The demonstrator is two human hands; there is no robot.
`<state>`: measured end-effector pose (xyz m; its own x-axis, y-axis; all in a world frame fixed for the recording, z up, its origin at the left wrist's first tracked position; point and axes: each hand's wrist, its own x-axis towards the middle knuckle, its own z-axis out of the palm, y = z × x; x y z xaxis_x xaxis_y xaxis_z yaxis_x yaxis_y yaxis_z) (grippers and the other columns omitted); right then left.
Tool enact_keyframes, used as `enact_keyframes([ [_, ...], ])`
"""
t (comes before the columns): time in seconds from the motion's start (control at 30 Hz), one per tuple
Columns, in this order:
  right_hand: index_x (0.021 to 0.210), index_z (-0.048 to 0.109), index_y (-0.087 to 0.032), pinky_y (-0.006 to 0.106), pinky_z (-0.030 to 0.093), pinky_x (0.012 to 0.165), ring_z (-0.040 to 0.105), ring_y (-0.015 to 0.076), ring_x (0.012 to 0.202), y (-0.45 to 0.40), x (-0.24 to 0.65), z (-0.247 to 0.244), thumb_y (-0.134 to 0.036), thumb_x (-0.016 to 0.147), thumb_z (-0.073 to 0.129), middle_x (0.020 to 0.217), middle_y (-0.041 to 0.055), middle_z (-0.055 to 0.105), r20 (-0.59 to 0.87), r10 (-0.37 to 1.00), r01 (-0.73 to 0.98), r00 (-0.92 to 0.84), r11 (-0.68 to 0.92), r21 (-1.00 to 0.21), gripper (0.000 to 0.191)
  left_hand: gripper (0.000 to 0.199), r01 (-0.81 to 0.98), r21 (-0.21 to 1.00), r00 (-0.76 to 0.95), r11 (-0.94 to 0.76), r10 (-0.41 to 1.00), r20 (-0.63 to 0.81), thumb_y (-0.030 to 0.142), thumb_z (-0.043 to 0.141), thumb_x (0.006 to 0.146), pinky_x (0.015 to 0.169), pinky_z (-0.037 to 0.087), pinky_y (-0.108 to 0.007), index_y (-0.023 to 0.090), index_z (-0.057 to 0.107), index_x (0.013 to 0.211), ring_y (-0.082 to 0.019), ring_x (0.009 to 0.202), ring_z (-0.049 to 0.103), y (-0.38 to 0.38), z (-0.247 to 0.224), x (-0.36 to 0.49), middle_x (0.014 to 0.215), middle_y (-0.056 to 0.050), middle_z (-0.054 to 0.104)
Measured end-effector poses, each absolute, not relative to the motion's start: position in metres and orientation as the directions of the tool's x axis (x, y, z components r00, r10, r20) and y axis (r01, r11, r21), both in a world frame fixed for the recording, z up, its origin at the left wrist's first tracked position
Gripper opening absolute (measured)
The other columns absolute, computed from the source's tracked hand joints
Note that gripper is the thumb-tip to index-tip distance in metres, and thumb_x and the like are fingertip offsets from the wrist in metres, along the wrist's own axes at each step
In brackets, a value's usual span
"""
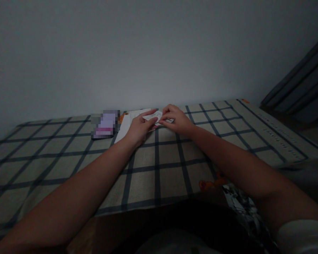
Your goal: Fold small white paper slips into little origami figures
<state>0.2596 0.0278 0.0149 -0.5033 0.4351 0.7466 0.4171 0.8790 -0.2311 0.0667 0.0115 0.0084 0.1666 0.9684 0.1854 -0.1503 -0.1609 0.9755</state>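
From my distant seat I see a grey wall (159,53), then the checked cloth (169,183), a white sheet (123,128) lying on it near the left hand (137,128), and a blurred phone-like device (106,122) further left. The left hand pinches a small white paper (158,114) between thumb and fingers, while the right hand (179,119) nips its other side with bunched fingertips. To work it well, I would steady it with the left, press lightly with the right, and line up the edges before creasing, as thin paper probably crumples under force. It sits between both hands, above the cloth's far part, bent-looking, with faint grey marks, its outline mostly covered by fingers
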Motion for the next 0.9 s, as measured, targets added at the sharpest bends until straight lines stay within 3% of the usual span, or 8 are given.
enact_keyframes([
  [0.07, 0.083, 0.071, -0.018, 0.035, 0.043, 0.084, 0.054, 0.0185, 0.092, 0.028, 0.26, 0.016, -0.028, 0.088, 0.065, 0.094, 0.0059, 0.056, 0.74, 0.466, 0.413, -0.485, 0.868, -0.276, 0.013, 0.06, -0.172, 0.972, 0.188, -0.163, 0.963, 0.195, 0.026, 0.078, 0.072, 0.084, 0.056, -0.036, 0.015, 0.063, 0.129, -0.012, 0.064, 0.064, 0.011, 0.009, 0.066, 0.066, 0.0, 0.066],
  [0.27, 0.082, 0.068, -0.018, 0.032, 0.044, 0.078, 0.055, 0.0173, 0.088, 0.026, 0.26, 0.018, -0.028, 0.085, 0.066, 0.093, 0.0044, 0.055, 0.676, 0.599, 0.418, -0.429, 0.795, -0.439, 0.011, 0.058, -0.202, 0.967, 0.231, -0.156, 0.952, 0.201, 0.021, 0.075, 0.072, 0.086, 0.055, -0.032, 0.017, 0.063, 0.129, -0.012, 0.077, 0.067, 0.01, 0.009, 0.066, 0.093, -0.006, 0.073],
  [0.43, 0.083, 0.067, -0.017, 0.03, 0.044, 0.074, 0.056, 0.0174, 0.087, 0.026, 0.259, 0.02, -0.026, 0.083, 0.067, 0.089, 0.0043, 0.059, 0.654, 0.653, 0.414, -0.383, 0.754, -0.51, 0.008, 0.064, -0.153, 0.973, 0.246, -0.171, 0.947, 0.205, 0.017, 0.077, 0.067, 0.07, 0.056, -0.027, 0.017, 0.064, 0.129, -0.01, 0.058, 0.06, 0.007, 0.01, 0.066, 0.068, 0.001, 0.066],
  [0.57, 0.082, 0.067, -0.016, 0.029, 0.043, 0.071, 0.056, 0.0166, 0.085, 0.027, 0.259, 0.018, -0.025, 0.082, 0.067, 0.087, 0.0043, 0.059, 0.639, 0.672, 0.398, -0.374, 0.739, -0.543, 0.009, 0.068, -0.097, 0.975, 0.225, -0.202, 0.95, 0.219, 0.014, 0.078, 0.063, 0.053, 0.047, -0.021, 0.018, 0.064, 0.129, -0.007, 0.046, 0.05, 0.007, 0.011, 0.066, 0.052, 0.007, 0.054],
  [0.73, 0.083, 0.066, -0.017, 0.031, 0.044, 0.076, 0.055, 0.0174, 0.086, 0.031, 0.257, 0.016, -0.03, 0.08, 0.067, 0.089, 0.0047, 0.06, 0.647, 0.682, 0.372, -0.341, 0.73, -0.573, 0.014, 0.066, -0.12, 0.974, 0.166, -0.192, 0.964, 0.21, 0.013, 0.077, 0.062, 0.058, 0.052, -0.024, 0.019, 0.065, 0.127, -0.01, 0.052, 0.056, 0.005, 0.013, 0.068, 0.057, 0.005, 0.059],
  [0.9, 0.088, 0.062, -0.016, 0.032, 0.046, 0.076, 0.057, 0.0163, 0.082, 0.035, 0.257, 0.01, -0.036, 0.077, 0.071, 0.089, 0.0035, 0.064, 0.525, 0.801, 0.298, -0.288, 0.596, -0.745, 0.024, 0.065, -0.121, 0.973, 0.156, -0.198, 0.964, 0.215, 0.013, 0.076, 0.062, 0.062, 0.053, -0.026, 0.02, 0.065, 0.126, -0.013, 0.06, 0.062, 0.006, 0.013, 0.067, 0.069, 0.0, 0.066],
])
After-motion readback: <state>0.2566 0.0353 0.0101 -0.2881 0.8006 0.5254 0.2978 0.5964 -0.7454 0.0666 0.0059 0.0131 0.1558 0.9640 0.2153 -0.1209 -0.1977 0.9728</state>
